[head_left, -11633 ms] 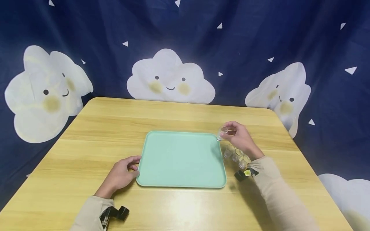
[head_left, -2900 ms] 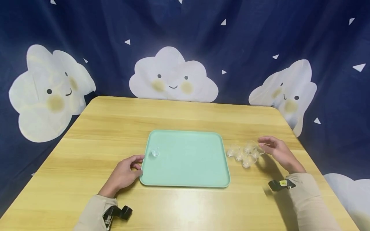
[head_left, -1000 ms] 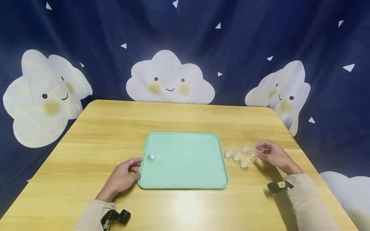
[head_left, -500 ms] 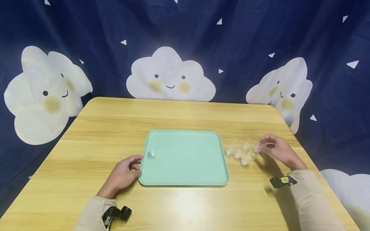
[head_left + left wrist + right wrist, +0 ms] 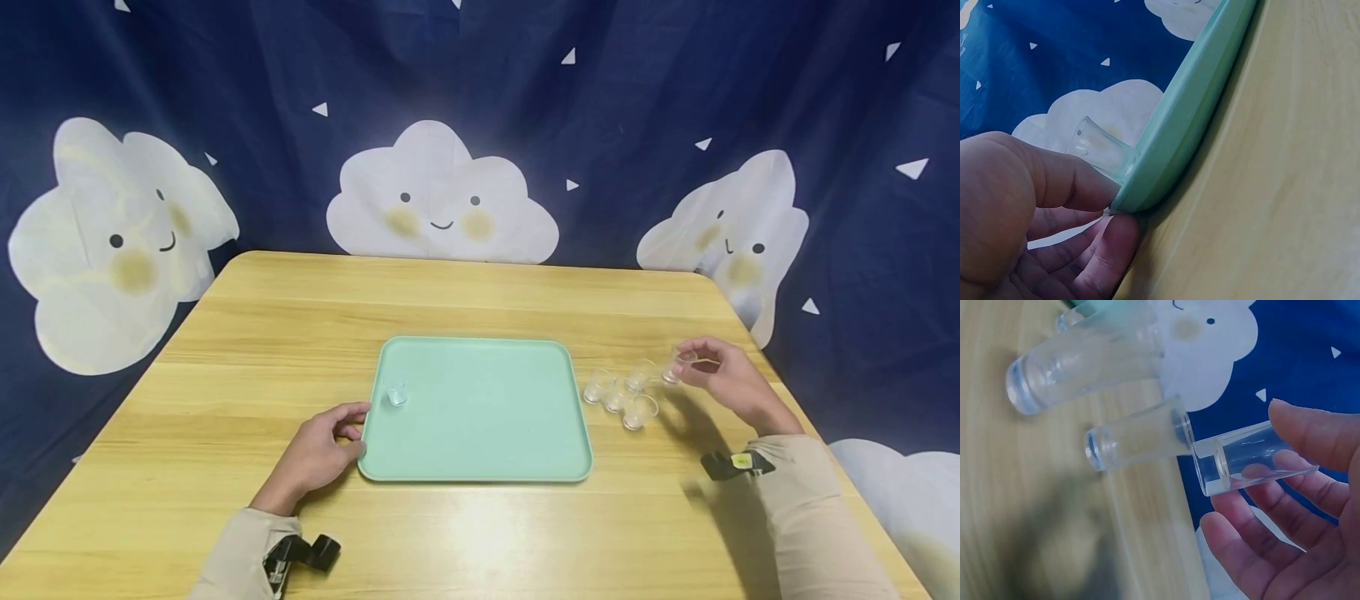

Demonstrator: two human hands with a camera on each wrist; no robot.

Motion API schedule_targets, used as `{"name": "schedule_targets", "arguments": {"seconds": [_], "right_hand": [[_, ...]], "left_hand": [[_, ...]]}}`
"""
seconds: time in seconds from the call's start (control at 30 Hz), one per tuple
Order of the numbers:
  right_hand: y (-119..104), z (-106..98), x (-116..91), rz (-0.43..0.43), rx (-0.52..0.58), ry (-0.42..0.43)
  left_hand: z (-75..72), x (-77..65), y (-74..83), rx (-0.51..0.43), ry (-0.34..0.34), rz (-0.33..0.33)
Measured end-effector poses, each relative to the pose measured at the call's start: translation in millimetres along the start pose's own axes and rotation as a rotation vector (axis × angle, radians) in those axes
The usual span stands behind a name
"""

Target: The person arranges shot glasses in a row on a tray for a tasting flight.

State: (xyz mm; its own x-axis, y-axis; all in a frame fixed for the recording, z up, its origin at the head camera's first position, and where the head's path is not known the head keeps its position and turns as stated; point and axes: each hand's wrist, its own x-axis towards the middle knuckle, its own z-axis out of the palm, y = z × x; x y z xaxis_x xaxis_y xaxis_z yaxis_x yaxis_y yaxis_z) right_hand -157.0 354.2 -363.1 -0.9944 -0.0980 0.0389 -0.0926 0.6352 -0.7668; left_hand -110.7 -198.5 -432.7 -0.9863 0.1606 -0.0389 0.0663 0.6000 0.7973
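Note:
My right hand [image 5: 731,379] holds a clear shot glass [image 5: 1254,459] between thumb and fingers; in the right wrist view the glass is off the table, its thick base pointing away from the palm. Several like it, such as one shot glass [image 5: 640,412], stand grouped just left of this hand. My left hand [image 5: 318,448] pinches the left rim of a mint-green tray [image 5: 487,408], the thumb and fingers meeting at the edge in the left wrist view. On the tray's left part stands one shot glass [image 5: 397,394], also visible as a clear glass [image 5: 1100,147] past the rim.
The wooden table [image 5: 480,533] carries everything, with rounded far corners. A dark blue curtain [image 5: 262,67] printed with white clouds hangs behind it. A black wrist camera [image 5: 300,554] sits at the left sleeve, another wrist camera [image 5: 735,465] at the right.
Since the oldest frame a shot glass has come to stand on the tray's left. In the last second the right hand has lifted another glass slightly up and away from the group.

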Motion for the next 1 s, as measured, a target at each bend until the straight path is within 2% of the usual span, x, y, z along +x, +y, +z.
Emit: {"name": "schedule_targets", "arguments": {"seconds": [0.23,0.67,0.93,1.0], "right_hand": [[-14,1,4,0.005,0.020,0.006],[-37,14,17,-0.086,0.076,0.006],[-46,28,24,-0.094,0.076,-0.040],[-50,31,26,-0.092,0.072,-0.042]], "left_hand": [[-0.8,-0.7,0.7,0.005,0.006,-0.005],[-0.2,1.8,0.6,0.012,0.009,0.017],[1.1,-2.0,0.1,0.007,0.004,-0.016],[1.0,-1.2,0.6,0.009,0.009,-0.005]]}}
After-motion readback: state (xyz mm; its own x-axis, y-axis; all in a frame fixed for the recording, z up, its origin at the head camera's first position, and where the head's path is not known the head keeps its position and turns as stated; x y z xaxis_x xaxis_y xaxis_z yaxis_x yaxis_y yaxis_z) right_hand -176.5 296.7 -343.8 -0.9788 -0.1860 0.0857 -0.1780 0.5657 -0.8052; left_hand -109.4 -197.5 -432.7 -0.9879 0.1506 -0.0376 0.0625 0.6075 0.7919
